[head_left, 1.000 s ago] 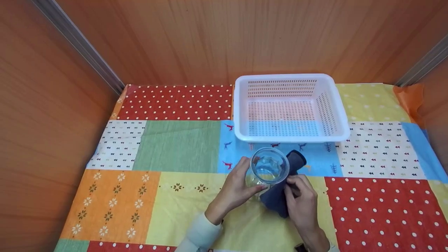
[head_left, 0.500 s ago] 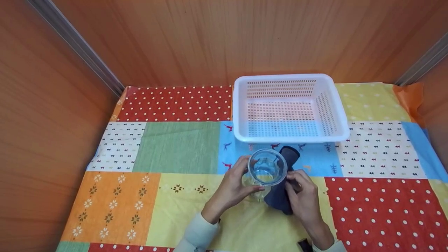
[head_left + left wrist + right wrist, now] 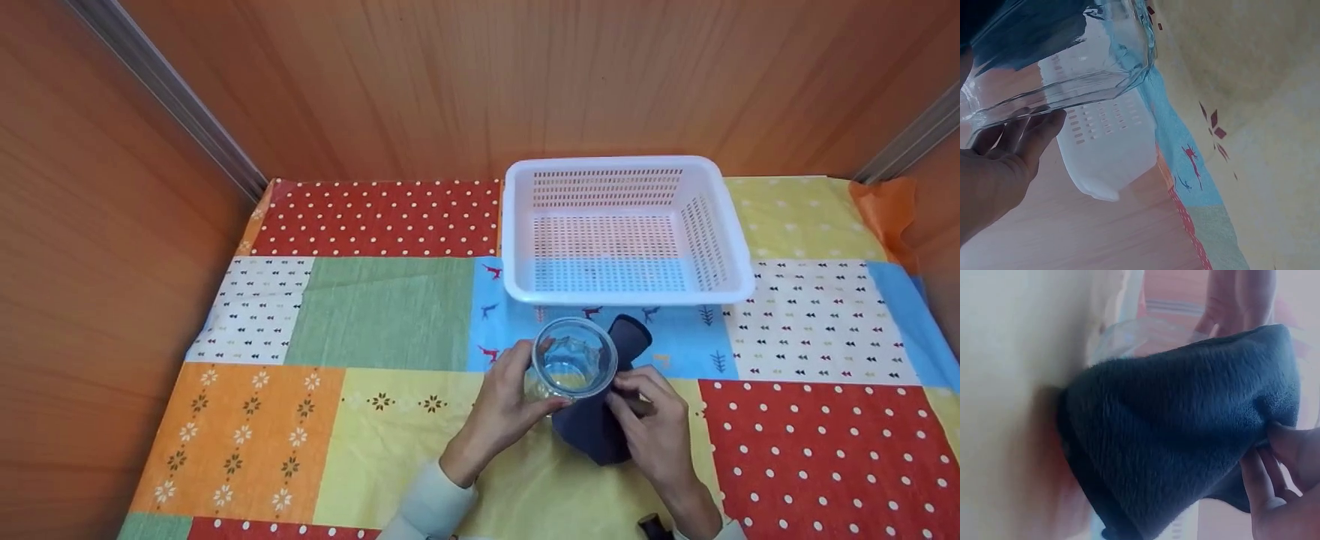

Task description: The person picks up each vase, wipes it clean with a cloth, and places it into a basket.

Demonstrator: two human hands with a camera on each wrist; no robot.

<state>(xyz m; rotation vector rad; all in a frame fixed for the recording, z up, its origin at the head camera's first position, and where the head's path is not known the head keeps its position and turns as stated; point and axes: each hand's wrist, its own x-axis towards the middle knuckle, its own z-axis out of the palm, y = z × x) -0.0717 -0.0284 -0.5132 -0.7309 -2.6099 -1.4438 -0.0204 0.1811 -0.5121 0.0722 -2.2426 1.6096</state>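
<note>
A clear glass jar point(image 3: 559, 379) with a round open mouth is held up off the tablecloth in the head view. My left hand point(image 3: 499, 412) grips its left side, thumb at the front and fingers behind. Between the thumb and fingers of my right hand point(image 3: 656, 427) is a dark blue cloth point(image 3: 596, 431), pressed along the jar's right side. The right wrist view shows the fuzzy cloth point(image 3: 1179, 422) hiding most of the jar. Through the glass point(image 3: 1061, 84) in the left wrist view, the cloth appears as a dark patch on the far side.
Behind the jar stands a white plastic basket point(image 3: 739, 277) with slotted walls, and nothing shows inside it. A patchwork tablecloth point(image 3: 397, 315) covers the table. Wood-grain panels point(image 3: 450, 90) enclose the back and both sides.
The jar and cloth shift slightly left and then back a little right. The cloth's lower edge swings left under the jar. Both hands keep their hold.
</note>
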